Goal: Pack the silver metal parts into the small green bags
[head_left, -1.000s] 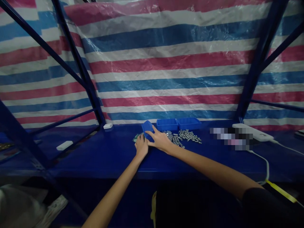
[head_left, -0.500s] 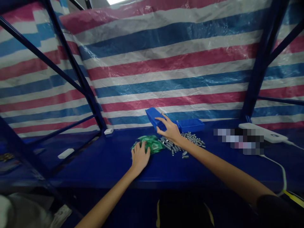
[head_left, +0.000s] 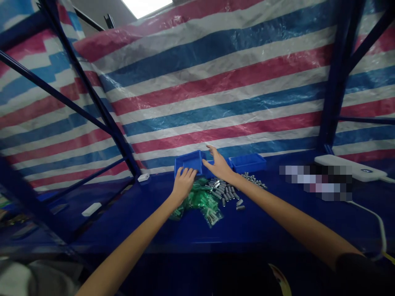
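Lowered: one bin [head_left: 189, 159] touching left hand [head_left: 184, 181], two bins [head_left: 249, 164] near right hand [head_left: 221, 167].

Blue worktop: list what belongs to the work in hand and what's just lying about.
Likely in the work:
- left blue bin, left hand at its front rim
- middle blue bin, open right hand beside it
- right blue bin
- green bags
- loose metal pieces

Apparently just lying about:
- two small white items at left
- white device at right
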Demonstrator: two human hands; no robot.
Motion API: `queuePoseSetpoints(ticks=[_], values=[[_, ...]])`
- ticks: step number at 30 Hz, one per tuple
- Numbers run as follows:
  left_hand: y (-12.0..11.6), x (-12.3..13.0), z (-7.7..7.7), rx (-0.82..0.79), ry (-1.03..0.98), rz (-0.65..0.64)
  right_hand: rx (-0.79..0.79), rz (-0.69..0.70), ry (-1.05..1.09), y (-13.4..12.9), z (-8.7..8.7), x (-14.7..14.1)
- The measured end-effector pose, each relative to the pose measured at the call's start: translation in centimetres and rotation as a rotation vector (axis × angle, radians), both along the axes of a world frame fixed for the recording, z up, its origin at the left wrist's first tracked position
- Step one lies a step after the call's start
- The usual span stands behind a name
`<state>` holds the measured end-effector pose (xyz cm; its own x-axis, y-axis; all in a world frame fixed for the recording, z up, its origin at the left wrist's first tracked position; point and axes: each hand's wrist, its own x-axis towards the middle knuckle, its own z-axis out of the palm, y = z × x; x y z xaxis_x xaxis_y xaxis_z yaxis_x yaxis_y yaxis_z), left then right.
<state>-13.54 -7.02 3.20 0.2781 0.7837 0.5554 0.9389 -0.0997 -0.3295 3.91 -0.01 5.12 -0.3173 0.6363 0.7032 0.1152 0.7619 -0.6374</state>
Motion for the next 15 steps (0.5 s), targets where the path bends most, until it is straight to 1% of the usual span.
queuePoseSetpoints(ticks=[3, 5, 6, 8, 10, 12, 15], values=[[3.2, -1.0, -0.3, -0.074, -0.116, 0.106, 0.122, -0.133, -0.236, 1.1, -0.4, 2.6], [5.3, -1.8, -0.4, -0.184, -0.221, 0.153, 0.153, -0.235, -0.371, 2.0, -0.8, 4.5], [6.2, -2.3, -0.6, -0.259, -0.272, 0.168, 0.163, -0.300, -0.429, 2.6, -1.0, 5.4], [7.6, -3.0, -1.0, -0.331, -0.298, 0.162, 0.169, -0.431, -0.532, 4.0, -1.9, 7.4], [8.4, -3.5, -1.5, -0.365, -0.302, 0.135, 0.141, -0.516, -0.610, 5.5, -3.2, 9.2], [8.9, -4.0, -1.8, -0.387, -0.300, 0.107, 0.083, -0.569, -0.670, 6.8, -4.9, 10.5], [9.3, -4.7, -1.6, -0.445, -0.307, 0.073, 0.021, -0.555, -0.730, 8.1, -7.5, 11.2]])
